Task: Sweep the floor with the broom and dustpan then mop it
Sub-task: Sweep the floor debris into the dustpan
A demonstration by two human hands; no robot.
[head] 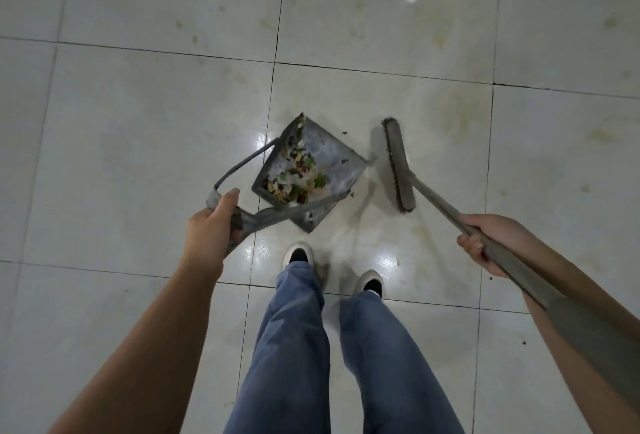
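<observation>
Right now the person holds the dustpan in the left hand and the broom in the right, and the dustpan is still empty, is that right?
Not quite. The head view shows the dustpan already holds a pile of mixed debris. The rest stands: the left hand holds the dustpan's handle and the right hand holds the broom.

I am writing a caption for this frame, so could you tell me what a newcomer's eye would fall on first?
First comes the dustpan at the centre, tilted and full of colourful scraps, held by its handle in the left hand. Just right of it the broom head meets the pale tiled floor, its pole gripped by the right hand. Below stand blue trouser legs.
</observation>
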